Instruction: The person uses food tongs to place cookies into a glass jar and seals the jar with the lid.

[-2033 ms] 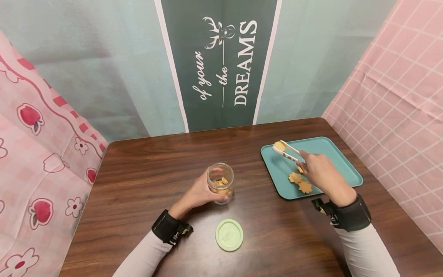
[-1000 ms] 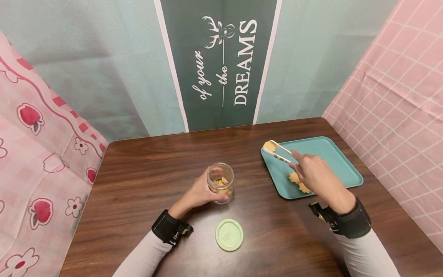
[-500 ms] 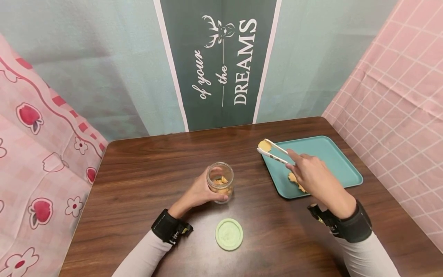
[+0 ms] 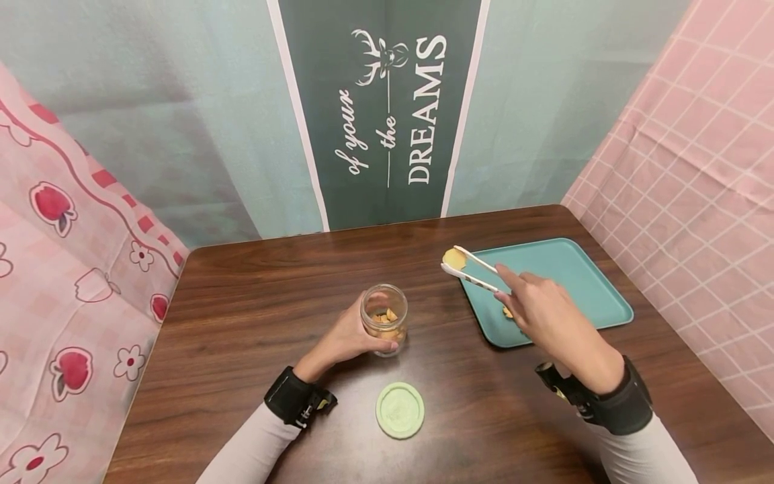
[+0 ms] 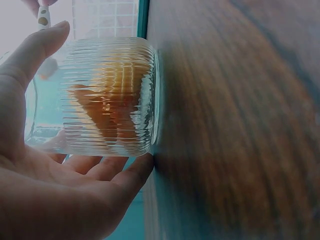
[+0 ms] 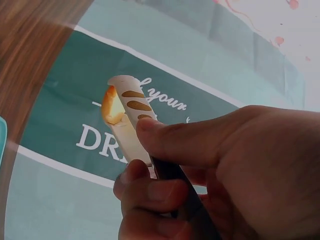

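Cookie [image 4: 454, 260], one, clasped in tips of white tongs [image 4: 474, 281], by the left edge of a teal tray [image 4: 574, 275]. Right hand [image 4: 547, 319]: fingers curled round the tongs. Glass jar [image 4: 384, 327], upright, left hand [image 4: 347, 336] wrapped round it; inside, apparently further cookies [image 4: 387, 317], side view blurred by ribbing. Green lid [image 4: 400, 411], flat on table [image 4: 272, 289].

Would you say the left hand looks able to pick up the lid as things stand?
Probably not without letting go: the left hand holds the jar. Otherwise the way looks free, as the lid lies close by with nothing on it.
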Action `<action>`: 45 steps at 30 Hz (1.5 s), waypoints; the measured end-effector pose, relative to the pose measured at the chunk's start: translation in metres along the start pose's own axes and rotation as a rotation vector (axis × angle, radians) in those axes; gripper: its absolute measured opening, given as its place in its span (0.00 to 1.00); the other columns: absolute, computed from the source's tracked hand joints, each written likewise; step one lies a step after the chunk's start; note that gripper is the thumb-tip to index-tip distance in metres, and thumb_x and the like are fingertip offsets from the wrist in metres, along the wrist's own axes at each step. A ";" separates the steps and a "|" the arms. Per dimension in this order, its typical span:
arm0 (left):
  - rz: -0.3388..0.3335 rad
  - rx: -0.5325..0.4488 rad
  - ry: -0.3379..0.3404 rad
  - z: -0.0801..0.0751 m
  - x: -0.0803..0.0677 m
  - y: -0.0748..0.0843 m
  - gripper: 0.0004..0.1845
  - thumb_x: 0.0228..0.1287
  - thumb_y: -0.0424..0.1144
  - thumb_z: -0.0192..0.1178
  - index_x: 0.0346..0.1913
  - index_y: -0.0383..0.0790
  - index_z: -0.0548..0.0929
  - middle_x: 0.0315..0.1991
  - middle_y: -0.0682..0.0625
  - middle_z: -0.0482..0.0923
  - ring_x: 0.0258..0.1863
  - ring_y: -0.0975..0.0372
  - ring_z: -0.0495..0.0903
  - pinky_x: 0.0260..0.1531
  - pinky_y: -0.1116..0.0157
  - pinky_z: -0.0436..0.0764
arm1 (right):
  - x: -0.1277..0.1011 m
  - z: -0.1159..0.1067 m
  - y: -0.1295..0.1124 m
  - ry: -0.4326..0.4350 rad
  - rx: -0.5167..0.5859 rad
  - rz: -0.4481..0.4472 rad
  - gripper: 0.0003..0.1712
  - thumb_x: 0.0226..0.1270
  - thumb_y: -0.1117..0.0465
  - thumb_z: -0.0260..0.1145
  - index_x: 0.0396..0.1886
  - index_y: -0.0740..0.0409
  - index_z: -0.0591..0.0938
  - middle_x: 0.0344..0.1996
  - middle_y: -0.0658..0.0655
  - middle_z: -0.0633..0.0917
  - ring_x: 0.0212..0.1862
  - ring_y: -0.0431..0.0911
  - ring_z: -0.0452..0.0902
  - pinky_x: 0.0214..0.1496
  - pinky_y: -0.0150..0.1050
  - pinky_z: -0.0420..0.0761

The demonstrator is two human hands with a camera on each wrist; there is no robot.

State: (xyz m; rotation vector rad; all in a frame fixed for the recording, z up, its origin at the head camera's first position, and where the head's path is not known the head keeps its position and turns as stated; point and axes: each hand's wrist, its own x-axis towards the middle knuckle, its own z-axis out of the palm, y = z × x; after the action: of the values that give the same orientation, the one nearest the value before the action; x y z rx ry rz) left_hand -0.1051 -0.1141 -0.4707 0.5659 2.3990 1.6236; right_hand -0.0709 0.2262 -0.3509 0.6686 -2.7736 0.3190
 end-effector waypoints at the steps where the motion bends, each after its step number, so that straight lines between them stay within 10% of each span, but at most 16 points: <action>1: 0.000 0.001 0.003 0.000 0.000 0.000 0.51 0.41 0.38 0.88 0.71 0.41 0.71 0.66 0.47 0.80 0.63 0.55 0.81 0.69 0.53 0.73 | 0.000 0.000 -0.001 0.009 -0.002 -0.008 0.26 0.71 0.66 0.73 0.65 0.69 0.78 0.23 0.54 0.76 0.21 0.45 0.67 0.21 0.41 0.68; 36: 0.010 -0.026 -0.007 0.000 0.001 0.001 0.51 0.43 0.37 0.87 0.71 0.37 0.71 0.66 0.41 0.79 0.63 0.52 0.80 0.69 0.49 0.74 | -0.008 0.013 -0.039 0.220 0.023 -0.254 0.37 0.53 0.72 0.81 0.64 0.67 0.81 0.27 0.55 0.79 0.18 0.42 0.67 0.19 0.36 0.70; 45: 0.022 -0.048 -0.009 0.001 0.001 0.000 0.53 0.44 0.36 0.87 0.74 0.40 0.69 0.66 0.45 0.80 0.64 0.52 0.80 0.69 0.51 0.75 | -0.012 0.016 -0.055 0.212 0.056 -0.272 0.28 0.87 0.47 0.49 0.68 0.62 0.80 0.27 0.53 0.78 0.18 0.41 0.70 0.19 0.35 0.70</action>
State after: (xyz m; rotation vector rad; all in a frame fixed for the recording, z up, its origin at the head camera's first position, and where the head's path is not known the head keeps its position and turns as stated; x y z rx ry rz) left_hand -0.1052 -0.1130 -0.4706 0.5917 2.3488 1.6791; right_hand -0.0381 0.1795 -0.3612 0.9533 -2.4444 0.3864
